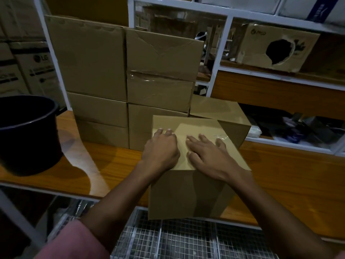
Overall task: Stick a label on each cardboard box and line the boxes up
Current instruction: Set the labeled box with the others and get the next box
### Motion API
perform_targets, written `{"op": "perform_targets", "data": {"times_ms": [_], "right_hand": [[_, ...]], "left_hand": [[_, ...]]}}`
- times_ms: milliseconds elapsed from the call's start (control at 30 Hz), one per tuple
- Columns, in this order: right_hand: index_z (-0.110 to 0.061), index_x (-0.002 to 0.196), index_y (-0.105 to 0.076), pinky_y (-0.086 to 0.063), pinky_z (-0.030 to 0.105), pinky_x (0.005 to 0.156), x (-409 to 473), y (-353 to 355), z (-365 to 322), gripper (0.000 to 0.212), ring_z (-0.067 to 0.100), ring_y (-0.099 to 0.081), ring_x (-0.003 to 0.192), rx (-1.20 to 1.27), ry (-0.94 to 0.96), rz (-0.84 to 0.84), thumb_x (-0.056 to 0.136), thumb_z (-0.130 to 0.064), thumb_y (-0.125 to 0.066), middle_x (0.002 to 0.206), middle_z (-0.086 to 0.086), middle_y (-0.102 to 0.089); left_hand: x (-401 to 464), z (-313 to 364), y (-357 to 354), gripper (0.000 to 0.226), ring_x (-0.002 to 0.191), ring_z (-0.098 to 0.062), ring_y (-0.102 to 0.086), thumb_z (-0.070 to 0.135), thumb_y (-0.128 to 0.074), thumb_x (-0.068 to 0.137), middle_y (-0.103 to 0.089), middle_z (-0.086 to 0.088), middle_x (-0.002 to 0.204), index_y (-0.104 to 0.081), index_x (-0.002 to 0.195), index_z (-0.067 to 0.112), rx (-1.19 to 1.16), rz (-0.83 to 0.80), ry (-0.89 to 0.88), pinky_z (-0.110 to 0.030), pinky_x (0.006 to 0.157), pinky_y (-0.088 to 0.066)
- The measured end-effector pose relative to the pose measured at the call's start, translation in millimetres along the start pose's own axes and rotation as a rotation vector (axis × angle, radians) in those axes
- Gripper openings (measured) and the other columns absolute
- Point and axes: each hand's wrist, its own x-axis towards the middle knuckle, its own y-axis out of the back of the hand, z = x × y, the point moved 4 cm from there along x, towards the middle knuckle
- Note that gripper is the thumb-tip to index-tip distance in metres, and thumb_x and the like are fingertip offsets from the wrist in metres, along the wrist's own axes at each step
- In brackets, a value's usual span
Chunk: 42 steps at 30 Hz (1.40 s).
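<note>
A plain cardboard box stands at the near edge of the wooden table, turned slightly out of square. Both hands lie on its top. My left hand rests there with its fingers bent toward the far edge. My right hand presses flat with straight, spread fingers on a paler patch of the top, which may be a label. Clear tape shines beside the right fingers. Behind stands a stack of several sealed cardboard boxes, and one more box sits at the back right.
A large dark pot stands on the table at the left. White shelving behind holds a torn carton and clutter. Printed cartons are piled at far left. A wire grid lies below the table's front edge.
</note>
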Motion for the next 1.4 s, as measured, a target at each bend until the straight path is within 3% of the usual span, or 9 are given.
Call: {"op": "perform_targets", "data": {"times_ms": [200,500,700,833,933,1033,1133,1300,1400], "right_hand": [[-0.039,0.16,-0.011,0.005,0.071,0.115,33,-1,-6,0.06,0.028,0.002,0.156,0.006,-0.082,-0.083,0.103,-0.056,-0.015,0.168,-0.02,-0.002],[-0.029,0.153,-0.035,-0.005,0.072,0.115,5,0,16,0.059,0.023,-0.014,0.155,-0.032,-0.173,0.036,0.103,-0.056,-0.023,0.168,-0.006,-0.018],[-0.032,0.145,-0.051,-0.019,0.06,0.119,-6,3,7,0.053,0.016,-0.027,0.151,0.104,0.025,0.107,0.1,-0.051,-0.029,0.161,-0.01,-0.037],[-0.029,0.124,-0.068,-0.043,0.048,0.107,-24,3,7,0.046,0.012,-0.057,0.126,0.129,0.001,0.375,0.098,-0.05,-0.037,0.133,-0.008,-0.066],[-0.024,0.113,-0.071,-0.048,0.04,0.095,-35,0,5,0.049,0.012,-0.062,0.106,0.03,-0.051,0.513,0.103,-0.053,-0.033,0.116,-0.005,-0.07],[-0.027,0.113,-0.069,-0.04,0.049,0.103,-47,-3,11,0.058,0.013,-0.061,0.109,-0.02,-0.082,0.515,0.102,-0.062,-0.023,0.117,-0.006,-0.067],[-0.035,0.13,-0.062,-0.018,0.064,0.115,-60,-4,15,0.069,0.013,-0.05,0.132,-0.125,-0.135,0.439,0.097,-0.073,-0.015,0.14,-0.012,-0.058],[-0.041,0.154,-0.029,-0.01,0.064,0.119,-72,-13,21,0.087,0.021,-0.016,0.153,-0.123,-0.18,0.267,0.082,-0.086,-0.009,0.166,-0.008,-0.024],[-0.042,0.151,-0.03,-0.015,0.064,0.117,-80,-22,29,0.085,0.03,-0.004,0.154,-0.075,-0.257,0.341,0.079,-0.087,-0.034,0.168,0.003,-0.011]], "left_hand": [[0,1,3,0.043,0.15,-0.029,-0.025,0.027,-0.039,0.104,-0.035,-0.005,0.161,-0.049,0.144,0.013,0.004,-0.002,0.006,-0.051,0.113,-0.036],[-5,3,7,0.044,0.15,-0.031,-0.026,0.022,-0.038,0.104,-0.034,-0.009,0.161,-0.046,0.147,0.011,0.008,0.005,0.008,-0.049,0.113,-0.036],[-4,4,5,0.043,0.149,-0.031,-0.026,0.023,-0.039,0.104,-0.035,-0.008,0.16,-0.048,0.145,0.012,0.026,0.018,0.016,-0.053,0.11,-0.038],[-4,2,5,0.041,0.144,-0.03,-0.033,0.029,-0.04,0.103,-0.044,-0.004,0.154,-0.052,0.14,0.016,0.017,0.048,0.023,-0.052,0.102,-0.044],[-6,2,10,0.038,0.127,-0.029,-0.043,0.038,-0.042,0.102,-0.057,-0.006,0.135,-0.059,0.129,0.017,0.057,0.148,0.071,-0.045,0.089,-0.049],[-14,1,16,0.043,0.12,-0.026,-0.046,0.046,-0.039,0.103,-0.055,-0.009,0.13,-0.063,0.124,0.017,0.082,0.281,0.091,-0.037,0.078,-0.047],[-26,-7,14,0.055,0.117,-0.024,-0.048,0.057,-0.032,0.103,-0.057,-0.007,0.127,-0.066,0.121,0.018,0.027,0.291,0.082,-0.034,0.076,-0.045],[-55,-9,3,0.084,0.133,-0.024,-0.041,0.077,-0.008,0.091,-0.052,-0.004,0.142,-0.06,0.129,0.022,0.018,0.236,-0.017,-0.042,0.097,-0.048],[-70,-11,-13,0.081,0.15,-0.031,-0.019,0.08,-0.026,0.088,-0.017,-0.003,0.167,-0.038,0.149,0.027,-0.023,0.159,-0.012,-0.049,0.113,-0.037]]}}
